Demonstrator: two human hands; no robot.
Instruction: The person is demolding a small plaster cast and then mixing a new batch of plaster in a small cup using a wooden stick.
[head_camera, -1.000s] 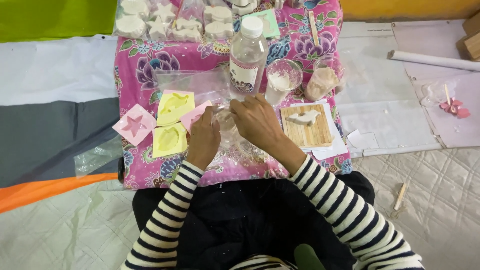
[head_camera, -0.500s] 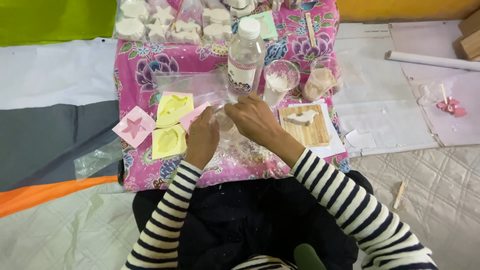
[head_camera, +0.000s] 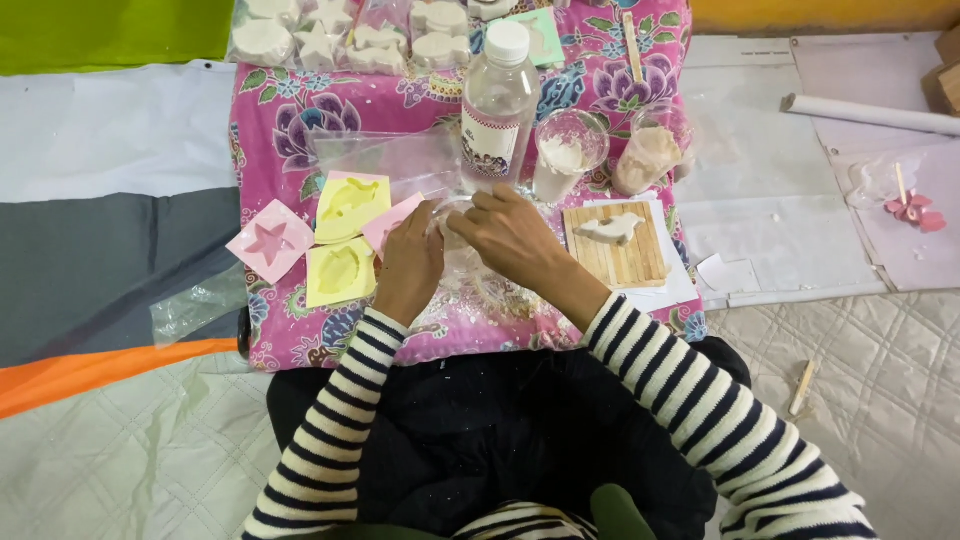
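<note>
Hands (head_camera: 410, 262) (head_camera: 510, 235) cupped together around clear plastic cup (head_camera: 455, 240).

Glossy clear plastic bottle (head_camera: 497, 105), matt wooden slat board (head_camera: 617, 250), printed floral cloth (head_camera: 620, 90), smooth rubbery yellow moulds (head_camera: 351, 205).

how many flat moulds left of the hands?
4: pink star mould farthest left, yellow mould above, yellow mould below, pink mould partly hidden by the left hand.

head-worn view, looking steeply down, close
</note>
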